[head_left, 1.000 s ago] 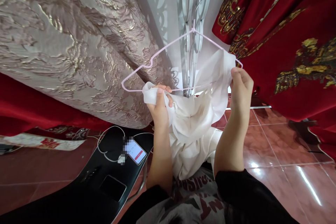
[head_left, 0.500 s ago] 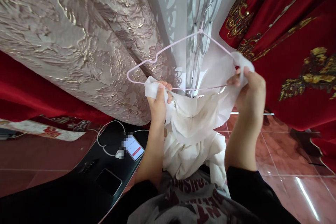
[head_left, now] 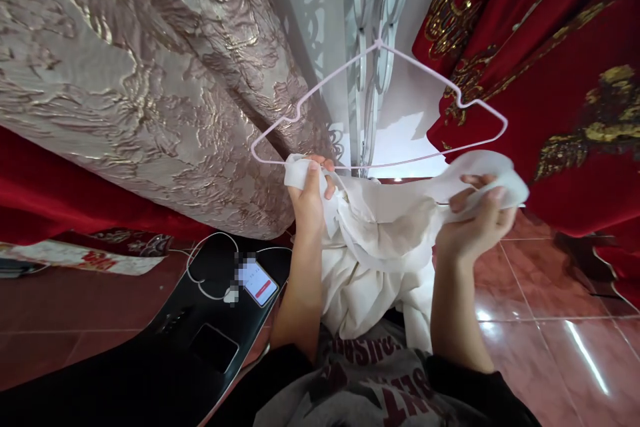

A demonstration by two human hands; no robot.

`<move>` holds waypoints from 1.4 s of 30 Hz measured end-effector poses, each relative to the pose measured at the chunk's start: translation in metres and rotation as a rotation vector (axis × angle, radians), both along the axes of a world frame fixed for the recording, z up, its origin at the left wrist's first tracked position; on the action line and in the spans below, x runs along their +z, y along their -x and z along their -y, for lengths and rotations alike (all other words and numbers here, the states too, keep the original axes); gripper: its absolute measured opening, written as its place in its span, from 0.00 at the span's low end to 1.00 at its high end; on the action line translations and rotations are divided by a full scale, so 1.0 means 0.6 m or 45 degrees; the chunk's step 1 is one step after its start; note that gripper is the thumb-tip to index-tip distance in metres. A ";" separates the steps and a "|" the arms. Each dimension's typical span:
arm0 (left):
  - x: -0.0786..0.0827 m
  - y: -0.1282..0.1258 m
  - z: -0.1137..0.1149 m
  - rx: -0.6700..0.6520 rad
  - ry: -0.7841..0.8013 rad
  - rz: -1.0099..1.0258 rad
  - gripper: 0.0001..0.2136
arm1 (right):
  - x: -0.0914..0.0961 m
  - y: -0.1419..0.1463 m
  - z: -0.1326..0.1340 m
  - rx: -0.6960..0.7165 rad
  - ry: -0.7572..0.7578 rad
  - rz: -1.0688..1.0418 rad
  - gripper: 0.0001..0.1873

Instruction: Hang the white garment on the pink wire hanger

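A thin pink clothes hanger hangs in front of me by its metal hook. My left hand is closed on a white garment of partly sheer cloth, at the left part of the hanger's lower bar. My right hand grips another edge of the same garment, just below the hanger's right end and apart from it. Sheer cloth wraps over the right fingertips. Between both hands the garment sags, its lower folds bunched at my lap. Whether my left fingers also hold the bar is hidden.
Brocade fabric with gold relief hangs at left, red gold-trimmed cloth at right. A white scrolled metal frame stands behind the hanger. Lower left, a black seat bears a lit phone, a white cable and a dark phone-like object.
My right hand has moved right and down, drawing the sheer cloth off the hanger's right side, whose end now shows bare. My left hand keeps its hold.
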State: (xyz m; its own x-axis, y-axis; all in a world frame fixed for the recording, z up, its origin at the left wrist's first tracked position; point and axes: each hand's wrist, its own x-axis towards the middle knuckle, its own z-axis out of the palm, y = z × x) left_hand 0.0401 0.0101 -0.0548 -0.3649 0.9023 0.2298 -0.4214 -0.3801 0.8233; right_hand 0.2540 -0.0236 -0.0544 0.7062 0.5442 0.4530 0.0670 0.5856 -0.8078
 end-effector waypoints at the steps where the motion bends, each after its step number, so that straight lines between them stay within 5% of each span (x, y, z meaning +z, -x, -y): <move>1: -0.002 -0.005 -0.001 -0.006 0.017 0.018 0.20 | 0.001 0.020 0.004 0.058 0.053 0.106 0.12; 6: -0.010 -0.016 -0.008 -0.087 0.059 0.043 0.20 | -0.011 0.046 -0.046 0.498 0.344 0.688 0.19; 11: -0.028 0.010 0.009 -0.239 0.200 -0.037 0.18 | -0.042 0.036 -0.100 0.379 0.237 0.788 0.18; 15: -0.033 0.067 0.047 -0.058 0.392 -0.003 0.18 | -0.040 0.031 -0.098 0.366 0.211 0.758 0.18; 19: -0.007 0.132 0.056 0.103 0.388 -0.039 0.16 | -0.042 0.039 -0.087 0.412 0.213 0.731 0.17; 24: 0.060 0.178 0.011 0.202 0.121 -0.136 0.09 | -0.049 0.069 -0.081 0.452 0.219 0.611 0.18; 30: 0.126 0.147 -0.024 0.013 0.176 -0.652 0.14 | -0.069 0.101 -0.071 0.444 0.222 0.526 0.18; 34: 0.131 0.119 -0.028 0.156 0.032 -1.264 0.19 | -0.066 0.094 -0.066 0.444 0.233 0.461 0.18; 37: 0.120 0.120 -0.036 0.290 -0.098 -1.202 0.15 | -0.051 0.084 -0.058 0.464 0.237 0.502 0.17; 42: 0.106 0.105 -0.036 0.272 -0.210 -1.084 0.13 | -0.034 0.082 -0.044 0.511 0.264 0.522 0.17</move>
State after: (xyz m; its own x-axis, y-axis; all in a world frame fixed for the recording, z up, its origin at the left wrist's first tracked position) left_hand -0.0226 0.0319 0.0090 -0.1677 0.7659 0.6207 0.4013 -0.5220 0.7526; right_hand 0.2051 0.0028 -0.0749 0.2178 0.8376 0.5009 0.2032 0.4631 -0.8627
